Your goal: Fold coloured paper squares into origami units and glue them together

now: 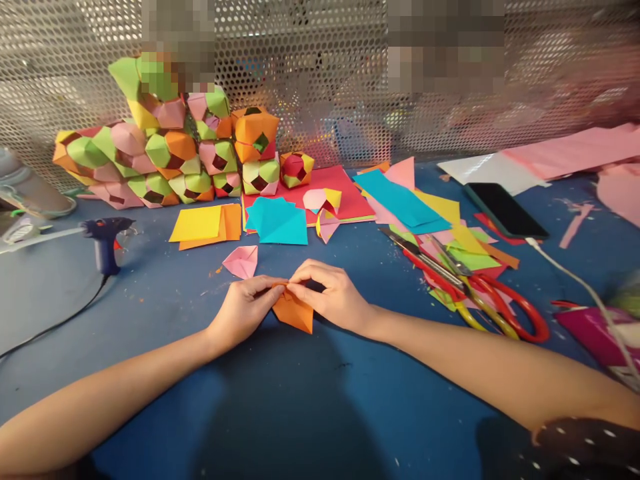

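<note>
Between my hands is a piece of orange folded paper (295, 313), its lower corner pointing toward me. My left hand (245, 305) pinches its upper left edge between thumb and fingers. From the other side, my right hand (334, 293) grips the same top edge, and the fingertips of both hands nearly meet. The exact fold under the fingers is hidden. Just beyond my left hand lies a pink folded paper piece (242, 261). Farther back, a joined pink and yellow folded unit (326, 208) rests partly on a red sheet.
Folded paper balls (173, 155) are stacked at the back left against a perforated metal panel (330, 80). A glue gun (106, 243) stands left. Blue squares (280, 223) and yellow squares (196, 223) lie ahead. Scissors (517, 307), paper scraps and a phone (506, 212) with a cable are right.
</note>
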`<state>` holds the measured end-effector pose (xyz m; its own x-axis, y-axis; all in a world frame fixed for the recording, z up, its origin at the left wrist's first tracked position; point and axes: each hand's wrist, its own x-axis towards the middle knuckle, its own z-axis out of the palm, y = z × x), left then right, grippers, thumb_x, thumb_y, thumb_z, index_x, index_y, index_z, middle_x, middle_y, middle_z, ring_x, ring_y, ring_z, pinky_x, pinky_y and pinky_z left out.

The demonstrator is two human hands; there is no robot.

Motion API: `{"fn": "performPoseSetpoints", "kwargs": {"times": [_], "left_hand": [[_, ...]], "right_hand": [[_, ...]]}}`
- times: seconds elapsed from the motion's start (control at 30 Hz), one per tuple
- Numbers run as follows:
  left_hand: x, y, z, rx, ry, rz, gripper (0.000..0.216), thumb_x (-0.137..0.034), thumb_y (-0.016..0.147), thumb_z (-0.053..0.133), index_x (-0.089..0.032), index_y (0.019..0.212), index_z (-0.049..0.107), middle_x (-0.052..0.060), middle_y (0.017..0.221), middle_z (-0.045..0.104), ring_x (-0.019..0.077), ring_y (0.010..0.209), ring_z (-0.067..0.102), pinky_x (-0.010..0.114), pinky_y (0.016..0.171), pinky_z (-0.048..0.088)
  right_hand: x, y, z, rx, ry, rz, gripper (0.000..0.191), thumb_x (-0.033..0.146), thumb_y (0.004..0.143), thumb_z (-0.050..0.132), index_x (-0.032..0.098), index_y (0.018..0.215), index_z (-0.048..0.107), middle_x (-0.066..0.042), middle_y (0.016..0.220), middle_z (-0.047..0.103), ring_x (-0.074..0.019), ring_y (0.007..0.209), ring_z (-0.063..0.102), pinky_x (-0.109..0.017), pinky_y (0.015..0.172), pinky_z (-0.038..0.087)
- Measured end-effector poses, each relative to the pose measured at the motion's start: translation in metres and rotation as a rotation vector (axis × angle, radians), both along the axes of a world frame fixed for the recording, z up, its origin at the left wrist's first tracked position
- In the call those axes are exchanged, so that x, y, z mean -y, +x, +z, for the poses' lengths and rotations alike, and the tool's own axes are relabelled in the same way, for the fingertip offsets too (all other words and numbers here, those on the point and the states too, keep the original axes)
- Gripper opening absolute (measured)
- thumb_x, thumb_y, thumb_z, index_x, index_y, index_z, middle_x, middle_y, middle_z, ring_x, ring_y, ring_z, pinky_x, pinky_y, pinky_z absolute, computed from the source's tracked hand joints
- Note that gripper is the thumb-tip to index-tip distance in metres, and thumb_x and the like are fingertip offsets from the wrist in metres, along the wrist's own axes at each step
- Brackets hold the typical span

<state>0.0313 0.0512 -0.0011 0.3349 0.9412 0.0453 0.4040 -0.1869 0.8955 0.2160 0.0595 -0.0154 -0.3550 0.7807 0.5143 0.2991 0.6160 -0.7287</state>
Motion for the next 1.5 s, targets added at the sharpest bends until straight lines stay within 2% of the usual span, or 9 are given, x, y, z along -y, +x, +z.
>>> {"fn": "performPoseSetpoints", "kwargs": {"times": [0.33, 0.47, 0.63, 0.87, 1.0, 1.13, 1.27, 1.37, 1.5], "left_hand": [[0.002, 0.001, 0.002, 0.012, 0.128, -0.058, 0.021, -0.028, 0.087, 0.051, -0.020, 0.090, 0.070, 0.004, 0.092, 0.070, 0.0155, 0.085, 0.063, 0.025, 0.077, 0.049], [0.002, -0.001, 0.005, 0.023, 0.194, 0.066, 0.018, -0.027, 0.086, 0.052, -0.018, 0.088, 0.068, 0.004, 0.088, 0.069, 0.0150, 0.085, 0.062, 0.025, 0.079, 0.048], [0.000, -0.001, -0.001, 0.066, 0.144, 0.079, 0.009, -0.022, 0.081, 0.056, -0.017, 0.081, 0.063, 0.004, 0.085, 0.066, 0.0145, 0.081, 0.061, 0.025, 0.073, 0.049], [0.003, 0.002, -0.007, 0.034, 0.070, 0.020, 0.008, -0.017, 0.079, 0.054, -0.018, 0.072, 0.051, 0.002, 0.091, 0.064, 0.0122, 0.079, 0.060, 0.023, 0.069, 0.046], [0.004, 0.003, -0.005, -0.015, 0.063, 0.005, 0.010, -0.015, 0.077, 0.054, -0.018, 0.069, 0.049, 0.001, 0.081, 0.064, 0.0109, 0.070, 0.057, 0.021, 0.061, 0.044], [0.004, 0.004, -0.001, -0.002, 0.046, 0.091, 0.005, -0.019, 0.077, 0.055, -0.018, 0.073, 0.052, 0.000, 0.077, 0.064, 0.0115, 0.068, 0.058, 0.021, 0.060, 0.044], [0.002, 0.003, 0.001, -0.010, 0.071, 0.092, 0.012, -0.018, 0.078, 0.055, -0.019, 0.089, 0.059, 0.000, 0.083, 0.065, 0.0120, 0.075, 0.060, 0.023, 0.070, 0.046], [-0.003, 0.000, -0.003, 0.043, 0.081, 0.197, 0.008, -0.019, 0.077, 0.056, -0.018, 0.083, 0.059, -0.001, 0.080, 0.062, 0.0116, 0.074, 0.057, 0.023, 0.069, 0.045], [-0.010, 0.000, -0.008, 0.239, -0.019, 0.264, 0.008, -0.019, 0.074, 0.058, -0.017, 0.076, 0.051, -0.001, 0.079, 0.059, 0.0109, 0.072, 0.055, 0.022, 0.065, 0.043]], "right_hand": [[0.002, 0.001, -0.001, 0.052, 0.121, 0.003, 0.009, 0.016, 0.086, 0.052, 0.017, 0.079, 0.058, -0.003, 0.075, 0.060, -0.0122, 0.070, 0.056, -0.026, 0.066, 0.046], [0.000, 0.000, -0.003, 0.086, 0.135, -0.033, 0.006, 0.022, 0.084, 0.057, 0.017, 0.081, 0.058, -0.003, 0.075, 0.059, -0.0133, 0.069, 0.055, -0.027, 0.065, 0.046], [-0.003, 0.001, -0.007, 0.112, 0.141, -0.072, 0.013, 0.016, 0.085, 0.056, 0.016, 0.073, 0.059, -0.003, 0.069, 0.060, -0.0131, 0.065, 0.055, -0.027, 0.064, 0.044], [0.000, 0.000, 0.000, 0.121, 0.185, 0.006, 0.010, 0.017, 0.085, 0.058, 0.016, 0.076, 0.062, -0.004, 0.071, 0.063, -0.0135, 0.067, 0.057, -0.028, 0.065, 0.045], [-0.001, 0.002, 0.002, 0.160, 0.211, 0.069, 0.010, 0.018, 0.085, 0.058, 0.016, 0.077, 0.065, -0.004, 0.071, 0.066, -0.0139, 0.066, 0.059, -0.029, 0.064, 0.045], [-0.001, 0.003, 0.006, 0.078, 0.160, 0.038, 0.009, 0.018, 0.085, 0.058, 0.016, 0.083, 0.067, -0.006, 0.078, 0.068, -0.0148, 0.072, 0.062, -0.029, 0.068, 0.048], [0.001, 0.003, 0.013, 0.000, -0.048, 0.031, 0.016, 0.022, 0.089, 0.051, 0.018, 0.087, 0.066, -0.005, 0.085, 0.067, -0.0143, 0.079, 0.062, -0.027, 0.072, 0.050], [0.003, 0.003, 0.015, -0.045, -0.155, -0.018, 0.016, 0.026, 0.088, 0.051, 0.018, 0.098, 0.062, -0.005, 0.093, 0.063, -0.0147, 0.085, 0.061, -0.026, 0.072, 0.050], [0.003, 0.000, 0.011, 0.003, -0.128, -0.080, 0.010, 0.020, 0.081, 0.056, 0.019, 0.090, 0.056, 0.000, 0.078, 0.056, -0.0119, 0.069, 0.055, -0.024, 0.064, 0.047]]}}
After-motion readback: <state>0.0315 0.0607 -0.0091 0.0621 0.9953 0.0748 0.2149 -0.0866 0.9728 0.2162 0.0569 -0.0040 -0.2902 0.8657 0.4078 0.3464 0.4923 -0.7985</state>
